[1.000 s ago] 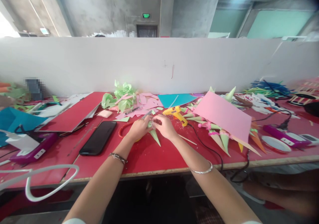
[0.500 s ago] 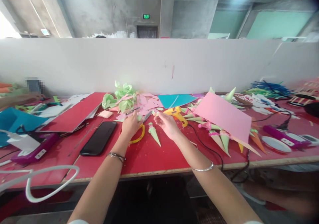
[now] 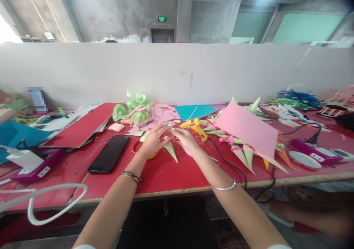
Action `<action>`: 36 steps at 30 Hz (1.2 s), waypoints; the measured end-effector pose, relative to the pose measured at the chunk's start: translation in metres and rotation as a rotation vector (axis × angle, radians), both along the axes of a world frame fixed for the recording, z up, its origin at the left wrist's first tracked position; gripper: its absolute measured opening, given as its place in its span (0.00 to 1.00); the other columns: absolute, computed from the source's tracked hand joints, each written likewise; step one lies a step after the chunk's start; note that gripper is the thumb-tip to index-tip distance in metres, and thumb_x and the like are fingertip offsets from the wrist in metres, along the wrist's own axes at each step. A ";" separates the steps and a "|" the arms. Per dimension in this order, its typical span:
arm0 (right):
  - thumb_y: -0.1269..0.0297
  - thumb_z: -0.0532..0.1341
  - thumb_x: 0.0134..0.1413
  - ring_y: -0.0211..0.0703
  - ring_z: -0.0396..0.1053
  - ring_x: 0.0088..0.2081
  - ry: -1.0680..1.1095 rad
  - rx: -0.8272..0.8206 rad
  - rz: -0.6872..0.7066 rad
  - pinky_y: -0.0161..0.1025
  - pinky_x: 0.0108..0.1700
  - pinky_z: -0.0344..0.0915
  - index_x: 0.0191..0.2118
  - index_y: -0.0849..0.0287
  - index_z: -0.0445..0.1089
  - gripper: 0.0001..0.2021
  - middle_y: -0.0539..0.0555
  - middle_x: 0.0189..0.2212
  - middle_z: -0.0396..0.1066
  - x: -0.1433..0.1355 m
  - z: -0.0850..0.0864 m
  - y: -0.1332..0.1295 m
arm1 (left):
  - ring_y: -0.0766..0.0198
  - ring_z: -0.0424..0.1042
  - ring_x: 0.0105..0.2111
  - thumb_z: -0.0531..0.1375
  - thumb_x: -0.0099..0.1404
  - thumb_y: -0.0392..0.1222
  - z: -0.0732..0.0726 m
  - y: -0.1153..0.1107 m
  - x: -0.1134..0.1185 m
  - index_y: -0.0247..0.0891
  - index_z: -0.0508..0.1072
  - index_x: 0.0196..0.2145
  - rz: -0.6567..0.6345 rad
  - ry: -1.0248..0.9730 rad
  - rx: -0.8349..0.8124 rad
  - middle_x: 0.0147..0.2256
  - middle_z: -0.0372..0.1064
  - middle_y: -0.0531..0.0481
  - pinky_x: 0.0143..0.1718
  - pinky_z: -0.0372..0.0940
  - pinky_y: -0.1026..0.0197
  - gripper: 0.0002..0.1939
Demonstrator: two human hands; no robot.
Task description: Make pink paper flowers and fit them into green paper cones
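Observation:
My right hand [image 3: 186,141] pinches a small pale green piece [image 3: 172,130], apparently paper, between thumb and fingertips. Just left of it, my left hand [image 3: 153,140] has its fingers stretched out and the thumb apart, the fingertips close to that piece. A pale green paper cone [image 3: 172,152] lies on the red table between the hands, its point toward me. Under my left hand are scissors with a yellow and orange handle [image 3: 153,155]; their blades are hidden. A yellow hot glue gun [image 3: 195,126] rests just beyond my right hand.
Pink paper [image 3: 249,129] covers part of a pile of paper cones [image 3: 243,155] at right. A black phone [image 3: 109,154] lies at left. Purple power strips [image 3: 315,151] and cords sit on both sides. Green crumpled paper [image 3: 137,105] and a blue sheet [image 3: 195,112] lie behind.
My left hand has moved right, toward my right hand, and its fingers have spread; it now covers the scissor blades. At far left, another person's hand has shifted.

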State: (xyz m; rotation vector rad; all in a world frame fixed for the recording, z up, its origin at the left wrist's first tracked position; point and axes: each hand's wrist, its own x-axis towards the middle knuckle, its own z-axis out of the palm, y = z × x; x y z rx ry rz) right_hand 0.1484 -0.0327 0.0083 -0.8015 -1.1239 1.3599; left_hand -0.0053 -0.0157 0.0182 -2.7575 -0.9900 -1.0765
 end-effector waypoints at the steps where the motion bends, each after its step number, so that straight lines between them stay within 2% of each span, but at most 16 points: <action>1: 0.59 0.63 0.38 0.30 0.59 0.22 -0.030 0.006 -0.016 0.31 0.27 0.58 0.22 0.60 0.69 0.09 0.45 0.17 0.62 0.000 0.000 0.000 | 0.61 0.64 0.43 0.54 0.59 0.42 0.001 -0.001 0.001 0.40 0.62 0.51 -0.038 -0.015 -0.018 0.43 0.64 0.46 0.45 0.59 0.60 0.20; 9: 0.59 0.59 0.41 0.32 0.60 0.22 -0.231 0.059 0.003 0.32 0.26 0.56 0.23 0.61 0.68 0.09 0.47 0.17 0.64 -0.003 -0.002 0.000 | 0.65 0.67 0.35 0.50 0.63 0.45 -0.007 0.004 -0.002 0.44 0.69 0.46 -0.015 -0.001 0.006 0.36 0.68 0.48 0.36 0.60 0.65 0.15; 18: 0.59 0.57 0.43 0.33 0.61 0.23 -0.241 0.066 0.032 0.33 0.28 0.57 0.24 0.61 0.67 0.10 0.48 0.19 0.65 -0.002 -0.002 0.000 | 0.65 0.68 0.34 0.52 0.62 0.45 -0.006 0.003 -0.001 0.40 0.73 0.36 0.047 -0.118 0.077 0.34 0.70 0.48 0.35 0.60 0.65 0.12; 23: 0.57 0.57 0.43 0.33 0.60 0.21 -0.246 0.069 -0.009 0.32 0.26 0.56 0.24 0.61 0.67 0.11 0.47 0.17 0.63 -0.003 0.002 -0.002 | 0.68 0.62 0.24 0.52 0.61 0.48 -0.001 0.001 -0.004 0.35 0.71 0.28 0.170 -0.156 0.061 0.25 0.65 0.51 0.27 0.57 0.67 0.14; 26: 0.57 0.57 0.43 0.33 0.60 0.21 -0.268 0.093 -0.016 0.32 0.25 0.56 0.24 0.61 0.67 0.11 0.47 0.18 0.64 -0.003 0.004 -0.003 | 0.69 0.59 0.21 0.53 0.60 0.49 -0.001 0.001 -0.004 0.34 0.69 0.27 0.226 -0.156 0.015 0.20 0.61 0.53 0.24 0.54 0.67 0.15; 36: 0.57 0.56 0.45 0.33 0.61 0.22 -0.293 0.136 -0.003 0.32 0.26 0.57 0.25 0.60 0.68 0.12 0.48 0.19 0.65 -0.001 0.001 -0.001 | 0.63 0.68 0.32 0.50 0.62 0.41 -0.001 0.004 -0.002 0.35 0.72 0.35 0.135 -0.227 -0.084 0.32 0.72 0.47 0.36 0.61 0.63 0.12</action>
